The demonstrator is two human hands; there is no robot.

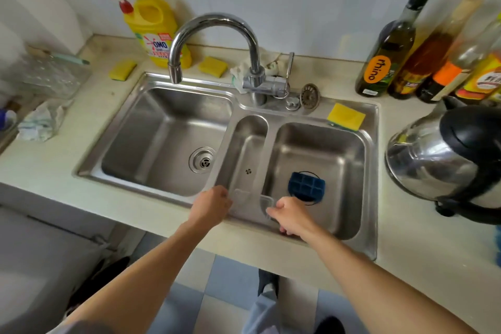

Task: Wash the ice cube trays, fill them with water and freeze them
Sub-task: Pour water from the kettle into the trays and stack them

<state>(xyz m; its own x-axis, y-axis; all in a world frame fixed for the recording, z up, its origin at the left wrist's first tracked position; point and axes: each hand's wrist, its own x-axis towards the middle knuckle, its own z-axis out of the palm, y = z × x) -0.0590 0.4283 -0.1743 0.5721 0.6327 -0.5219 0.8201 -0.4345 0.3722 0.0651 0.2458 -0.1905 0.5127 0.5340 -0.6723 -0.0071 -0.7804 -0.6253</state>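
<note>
The steel sink has three basins: a large one on the left, a narrow one in the middle and a smaller one on the right. A blue ice cube tray lies in the right basin, over the drain, cells up. The other two basins hold nothing loose.

The faucet rises from the back of the sink, with its spout over the left basin. A yellow sponge lies on the sink's back right rim, and a drain strainer leans beside the faucet base. Behind the sink stand a yellow detergent bottle and two more sponges. A kettle sits right of the sink.

At the sink's near edge, over the middle basin, both hands hold what looks like a clear tray; it is too see-through to be sure. The left hand curls around its left end, and the right hand pinches its right end.
</note>
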